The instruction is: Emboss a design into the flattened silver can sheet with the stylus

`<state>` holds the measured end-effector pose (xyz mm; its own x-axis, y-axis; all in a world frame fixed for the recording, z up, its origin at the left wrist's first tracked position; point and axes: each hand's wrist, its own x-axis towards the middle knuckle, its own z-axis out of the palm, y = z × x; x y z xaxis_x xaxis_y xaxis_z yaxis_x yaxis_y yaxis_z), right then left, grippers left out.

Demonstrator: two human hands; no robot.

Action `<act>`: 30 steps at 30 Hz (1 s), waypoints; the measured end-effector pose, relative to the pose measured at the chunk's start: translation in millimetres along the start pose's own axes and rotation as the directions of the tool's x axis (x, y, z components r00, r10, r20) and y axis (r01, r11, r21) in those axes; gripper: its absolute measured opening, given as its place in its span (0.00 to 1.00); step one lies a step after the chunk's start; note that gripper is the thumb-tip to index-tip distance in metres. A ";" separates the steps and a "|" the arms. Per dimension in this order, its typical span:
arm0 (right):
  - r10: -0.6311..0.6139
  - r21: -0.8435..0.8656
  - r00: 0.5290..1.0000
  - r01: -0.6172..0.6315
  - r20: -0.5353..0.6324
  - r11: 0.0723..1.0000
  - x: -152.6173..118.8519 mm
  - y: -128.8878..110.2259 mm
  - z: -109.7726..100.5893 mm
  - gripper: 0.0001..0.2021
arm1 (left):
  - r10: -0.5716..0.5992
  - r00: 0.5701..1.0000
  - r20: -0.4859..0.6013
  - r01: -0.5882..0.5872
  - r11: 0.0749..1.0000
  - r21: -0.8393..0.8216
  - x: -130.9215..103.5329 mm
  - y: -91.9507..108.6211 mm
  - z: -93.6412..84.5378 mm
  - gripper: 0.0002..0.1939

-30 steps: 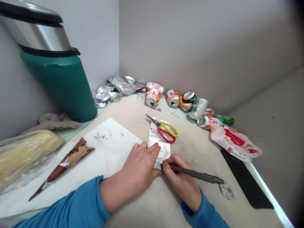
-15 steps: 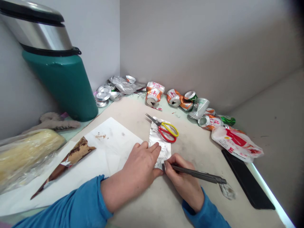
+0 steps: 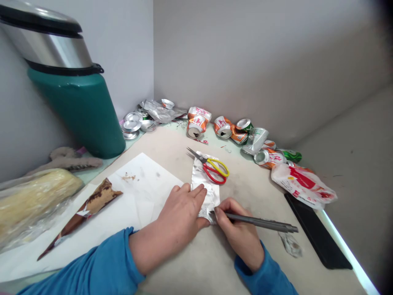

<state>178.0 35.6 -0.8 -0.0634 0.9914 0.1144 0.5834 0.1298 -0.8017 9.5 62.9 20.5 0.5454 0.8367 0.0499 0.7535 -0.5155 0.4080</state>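
A strip of silver metal sheet (image 3: 211, 196) lies on the beige work surface, its near end covered with small dimples. My left hand (image 3: 184, 207) rests flat on the strip's left side, fingers stretched out and thumb at the near edge. In a pinch, my right hand (image 3: 238, 229) holds a dark grey pen (image 3: 264, 222), its tip at the dimpled end beside my left thumb. Scissors (image 3: 211, 166) with one yellow and one red handle lie on the strip's far part, blades pointing up and left.
Cut and crushed drink cans (image 3: 198, 123) line the back wall, with can bottoms (image 3: 132, 125) at the left. A green bottle (image 3: 80, 110), white paper (image 3: 138, 180) and a brown cone wrapper (image 3: 92, 209) are leftward. To the right lie a plastic bag (image 3: 302, 184) and a black slab (image 3: 319, 233).
The pen in my right hand has tilted slightly, its back end swinging down and right. My left hand stays on the strip. The whole view has shifted a little.
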 end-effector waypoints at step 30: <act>-0.033 -0.021 0.999 0.034 0.042 0.999 -0.2 -1.0 2.0 0.09 | 0.007 1.000 0.006 -0.007 1.000 -0.010 0.3 -2.4 1.3 0.26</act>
<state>175.8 35.4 -1.2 -0.1169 0.9864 0.1159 0.5976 0.1630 -0.7850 8.4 64.1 18.3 0.5527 0.8320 0.0470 0.7462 -0.5193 0.4166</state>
